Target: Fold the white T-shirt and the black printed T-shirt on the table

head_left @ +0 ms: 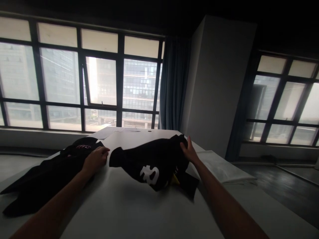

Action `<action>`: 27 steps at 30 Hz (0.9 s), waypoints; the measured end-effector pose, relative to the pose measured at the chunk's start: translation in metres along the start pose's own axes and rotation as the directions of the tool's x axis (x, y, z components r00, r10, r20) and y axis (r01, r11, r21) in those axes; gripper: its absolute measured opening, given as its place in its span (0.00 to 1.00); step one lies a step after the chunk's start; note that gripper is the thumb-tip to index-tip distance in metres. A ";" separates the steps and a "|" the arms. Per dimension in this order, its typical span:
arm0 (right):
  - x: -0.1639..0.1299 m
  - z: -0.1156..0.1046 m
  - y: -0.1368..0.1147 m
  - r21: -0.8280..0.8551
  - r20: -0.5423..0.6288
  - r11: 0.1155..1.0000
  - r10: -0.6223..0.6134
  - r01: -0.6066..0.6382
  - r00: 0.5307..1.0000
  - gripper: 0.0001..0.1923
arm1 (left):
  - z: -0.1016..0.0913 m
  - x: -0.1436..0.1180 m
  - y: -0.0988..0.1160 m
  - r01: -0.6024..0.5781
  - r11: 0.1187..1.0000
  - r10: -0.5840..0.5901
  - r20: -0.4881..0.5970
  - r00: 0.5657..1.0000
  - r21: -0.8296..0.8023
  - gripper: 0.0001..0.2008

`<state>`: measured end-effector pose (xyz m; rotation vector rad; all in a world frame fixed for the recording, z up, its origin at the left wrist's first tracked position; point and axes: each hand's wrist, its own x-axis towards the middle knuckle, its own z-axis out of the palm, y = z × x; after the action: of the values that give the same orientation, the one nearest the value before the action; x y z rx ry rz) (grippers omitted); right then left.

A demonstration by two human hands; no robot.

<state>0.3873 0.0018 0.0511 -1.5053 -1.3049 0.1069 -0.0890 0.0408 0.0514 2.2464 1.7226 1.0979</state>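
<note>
My right hand (188, 151) is closed on the upper right end of a black shirt (159, 152), its thumb pointing up. The shirt is bunched and partly raised off the table, with a sleeve-like end sticking out to the left. A white print (150, 175) shows on its front, and a small yellow patch peeks out under its right part. My left hand (97, 157) is just left of that sleeve-like end, apart from it, fingers loosely bent and seemingly holding nothing. Beside and partly behind my left hand lies a second black garment (50, 172) with pink lettering.
Both garments are on a white table (119, 212). Papers (104, 132) lie at its far left edge. A clear plastic sheet or bag (221, 162) rests on the right side. Beyond stand windows, a blue curtain (173, 83) and a wide pillar (216, 83).
</note>
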 end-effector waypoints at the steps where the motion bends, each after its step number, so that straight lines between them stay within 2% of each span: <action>1: -0.004 0.008 0.008 -0.134 0.050 0.991 -0.009 0.016 0.999 0.36 | 0.010 0.000 -0.005 -0.005 0.999 0.005 -0.018 1.000 0.047 0.19; 3: -0.013 0.014 0.020 -0.324 0.170 0.940 -0.051 0.105 0.984 0.29 | 0.027 -0.004 -0.011 -0.071 0.997 0.071 0.018 0.997 0.034 0.20; 5: -0.022 0.008 0.024 -0.428 0.262 0.886 -0.068 0.179 0.963 0.21 | 0.040 -0.011 -0.009 -0.175 0.984 0.176 0.086 0.981 -0.016 0.23; 7: -0.027 -0.004 0.020 -0.500 0.297 0.847 -0.025 0.178 0.954 0.17 | 0.051 -0.021 0.000 -0.262 0.964 0.267 0.150 0.952 -0.050 0.27; 9: -0.030 -0.013 0.013 -0.532 0.343 0.836 0.065 0.137 0.937 0.17 | 0.059 -0.030 0.012 -0.307 0.951 0.309 0.238 0.921 -0.046 0.28; 11: -0.032 -0.018 0.011 -0.514 0.466 0.849 0.155 0.124 0.871 0.17 | 0.064 -0.036 0.019 -0.309 0.951 0.299 0.328 0.896 -0.022 0.27; 13: -0.035 -0.016 0.015 -0.484 0.597 0.864 0.212 0.137 0.773 0.16 | 0.066 -0.039 0.021 -0.317 0.948 0.297 0.385 0.874 -0.012 0.22; 14: -0.037 -0.014 0.019 -0.476 0.633 0.867 0.223 0.145 0.741 0.18 | 0.066 -0.039 0.020 -0.330 0.944 0.309 0.398 0.864 -0.017 0.20; 15: -0.038 -0.012 0.024 -0.473 0.646 0.868 0.223 0.154 0.730 0.21 | 0.067 -0.038 0.017 -0.348 0.937 0.329 0.401 0.855 -0.028 0.18; 17: -0.040 -0.008 0.033 -0.465 0.632 0.871 0.204 0.156 0.748 0.28 | 0.069 -0.037 0.011 -0.382 0.923 0.371 0.386 0.845 -0.049 0.19; 20: -0.042 -0.003 0.042 -0.445 0.615 0.882 0.176 0.154 0.768 0.32 | 0.076 -0.036 0.004 -0.344 0.937 0.340 0.356 0.870 -0.054 0.23; 23: -0.044 0.000 0.041 -0.442 0.626 0.873 0.135 0.208 0.768 0.28 | 0.082 -0.038 0.004 -0.301 0.952 0.301 0.329 0.895 -0.052 0.27; 27: -0.046 0.007 0.034 -0.453 0.618 0.852 0.086 0.264 0.782 0.22 | 0.083 -0.036 0.009 -0.347 0.935 0.348 0.345 0.872 -0.065 0.28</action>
<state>0.3872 -0.0215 -0.0015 -1.9530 -2.0693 0.2136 -0.0358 0.0331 -0.0220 2.6232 1.2083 0.6775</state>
